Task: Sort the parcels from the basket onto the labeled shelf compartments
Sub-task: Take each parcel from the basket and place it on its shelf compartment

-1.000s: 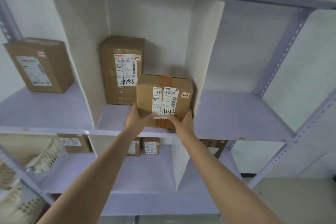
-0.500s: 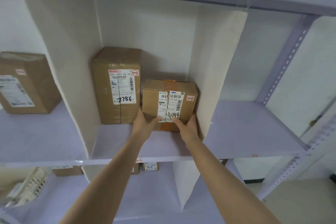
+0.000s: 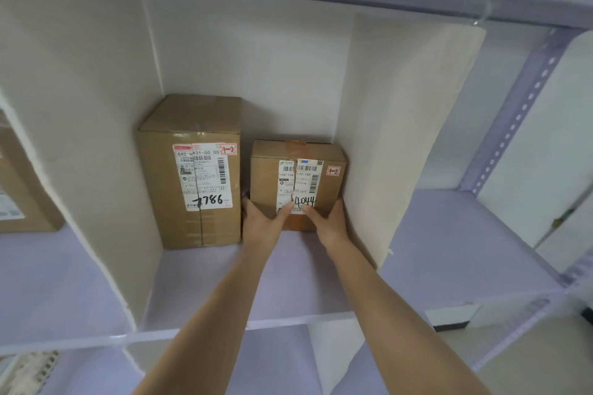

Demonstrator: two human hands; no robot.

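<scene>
A small brown parcel (image 3: 321, 167) marked 4044 and tagged 1-2 sits deep in the middle shelf compartment (image 3: 224, 282), against the right divider. My left hand (image 3: 261, 226) grips its lower left corner, thumb across the front label. My right hand (image 3: 329, 223) grips the lower right corner, thumb on the front. Just to the parcel's left stands a taller brown parcel (image 3: 192, 170) marked 7786, also tagged 1-2.
White dividers (image 3: 407, 138) wall the compartment on both sides. Another brown parcel (image 3: 19, 189) stands in the left compartment. The right compartment (image 3: 465, 234) holds nothing visible. A white basket (image 3: 29, 369) peeks in at the bottom left, below the shelf.
Both hands have pushed the 4044 parcel from the shelf's front edge deeper into the compartment, up beside the 7786 parcel. The view has moved closer and higher.
</scene>
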